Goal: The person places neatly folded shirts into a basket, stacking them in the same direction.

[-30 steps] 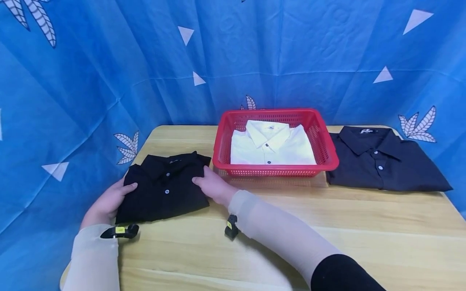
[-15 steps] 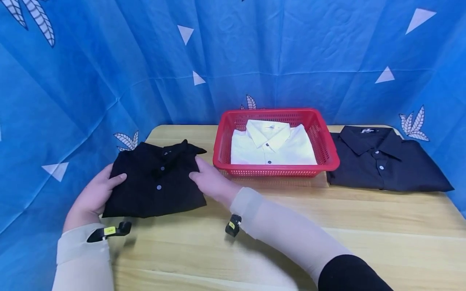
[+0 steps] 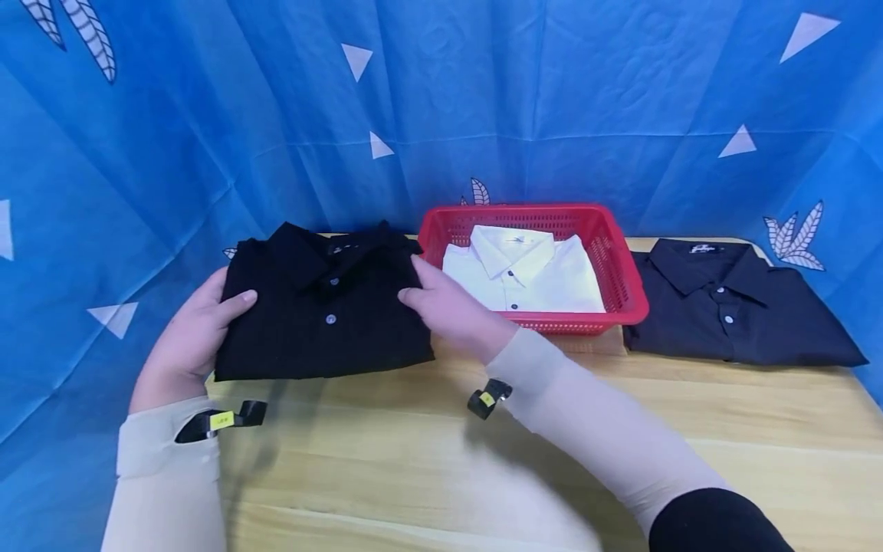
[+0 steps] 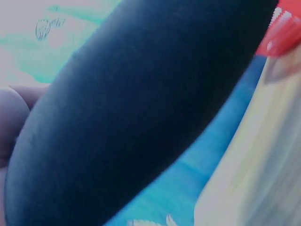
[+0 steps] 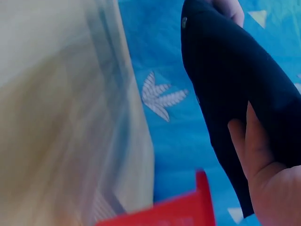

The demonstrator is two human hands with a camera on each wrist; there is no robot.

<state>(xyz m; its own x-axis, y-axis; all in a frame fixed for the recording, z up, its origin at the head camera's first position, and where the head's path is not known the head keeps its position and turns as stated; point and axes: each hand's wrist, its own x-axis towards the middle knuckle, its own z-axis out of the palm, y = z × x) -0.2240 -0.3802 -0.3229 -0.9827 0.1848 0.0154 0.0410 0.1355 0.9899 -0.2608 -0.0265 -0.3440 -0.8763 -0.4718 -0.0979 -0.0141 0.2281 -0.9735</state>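
A folded black shirt (image 3: 324, 322) with white buttons hangs above the table, collar toward the back. My left hand (image 3: 189, 330) grips its left edge, thumb on top. On the opposite edge my right hand (image 3: 455, 307) holds it, and in the right wrist view that hand's fingers (image 5: 256, 141) lie against the dark cloth. In the left wrist view the shirt (image 4: 131, 108) fills the middle, with a bit of the left hand (image 4: 11, 122) at the side. Fingers under the shirt are hidden in the head view.
Just right of the held shirt, a red basket (image 3: 624, 284) holds a folded white shirt (image 3: 510, 276). Another folded black shirt (image 3: 745, 314) lies on the wooden table (image 3: 386, 460) at the right. Blue curtain (image 3: 441, 92) encloses the back and sides.
Both hands have lifted the black shirt off the table, and it has moved up, then rightward toward the basket. The basket and the other shirts have stayed in place.
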